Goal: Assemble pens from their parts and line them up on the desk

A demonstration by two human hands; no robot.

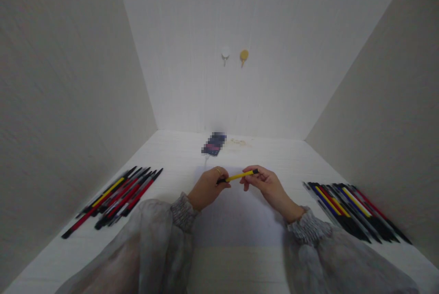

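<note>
A slim yellow pen [236,176] with black ends is held up in front of me, nearly level. My left hand [206,189], with a ring on one finger, pinches its black left end. The fingers of my right hand [269,189] are closed around it near the black right tip. A pale sheet [236,221] lies on the white table beneath both hands. Exactly how the right fingertips meet the pen is partly hidden.
Loose black, red and yellow pens [120,193] lie at the left. A row of several coloured pens [353,209] is at the right. A blurred dark phone [214,144] with a cable lies by the back wall, which bears two hooks [243,55]. Side walls enclose the table.
</note>
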